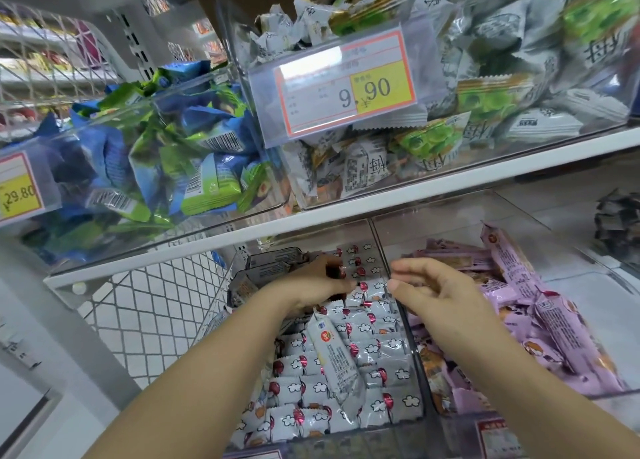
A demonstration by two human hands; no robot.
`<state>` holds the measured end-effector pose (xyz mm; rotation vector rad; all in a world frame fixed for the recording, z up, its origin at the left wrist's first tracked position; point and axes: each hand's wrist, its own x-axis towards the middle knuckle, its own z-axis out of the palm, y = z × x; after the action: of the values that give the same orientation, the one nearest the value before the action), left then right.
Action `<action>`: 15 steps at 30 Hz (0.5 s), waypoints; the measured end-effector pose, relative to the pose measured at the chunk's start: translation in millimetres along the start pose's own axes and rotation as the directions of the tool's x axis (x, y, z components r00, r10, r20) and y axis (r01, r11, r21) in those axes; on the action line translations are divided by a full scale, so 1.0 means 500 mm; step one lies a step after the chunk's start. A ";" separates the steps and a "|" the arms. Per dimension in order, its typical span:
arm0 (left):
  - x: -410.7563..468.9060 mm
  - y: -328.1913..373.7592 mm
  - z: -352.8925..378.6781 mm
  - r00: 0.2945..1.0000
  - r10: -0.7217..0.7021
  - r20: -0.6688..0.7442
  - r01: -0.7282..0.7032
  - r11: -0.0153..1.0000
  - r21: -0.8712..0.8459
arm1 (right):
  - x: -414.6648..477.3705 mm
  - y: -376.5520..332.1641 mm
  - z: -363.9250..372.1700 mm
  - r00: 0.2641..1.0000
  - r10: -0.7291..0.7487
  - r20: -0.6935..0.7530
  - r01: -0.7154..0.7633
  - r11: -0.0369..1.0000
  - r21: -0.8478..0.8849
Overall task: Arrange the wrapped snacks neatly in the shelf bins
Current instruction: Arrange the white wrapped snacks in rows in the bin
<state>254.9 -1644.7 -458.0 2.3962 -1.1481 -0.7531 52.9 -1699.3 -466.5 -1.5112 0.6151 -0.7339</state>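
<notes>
Lower clear plastic bin (329,441): white balloon-printed wrapped snacks (381,375) lie mostly in rows; one long pale pack (337,358) lies askew on top, unsorted. Left hand (311,282) grips a dark pack (334,271) at the back; right hand (436,292) hovers loosely curled, empty.

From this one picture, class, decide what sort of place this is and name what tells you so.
Most likely a shop's loose-snack aisle. Clear shelf bins sit in rows on white shelves and hold heaps of wrapped snacks. Price tags are fixed to the bin fronts, one reading 9.90.
</notes>
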 end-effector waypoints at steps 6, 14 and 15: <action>-0.011 0.013 -0.001 0.995 0.057 0.085 -0.066 0.993 0.103 | 0.003 0.003 0.001 1.000 -0.001 0.003 0.001 1.000 -0.014; 0.001 0.016 -0.011 0.997 0.044 0.065 -0.052 0.990 0.128 | 0.002 0.002 0.000 1.000 0.005 -0.004 -0.005 1.000 -0.019; 0.005 0.021 -0.008 0.997 0.050 0.060 -0.060 0.982 0.181 | 0.003 0.003 0.000 1.000 0.003 -0.002 -0.003 1.000 -0.019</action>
<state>252.5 -1652.6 -450.0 2.4937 -1.3542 -0.7279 53.9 -1700.3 -467.8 -1.5265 0.6270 -0.7287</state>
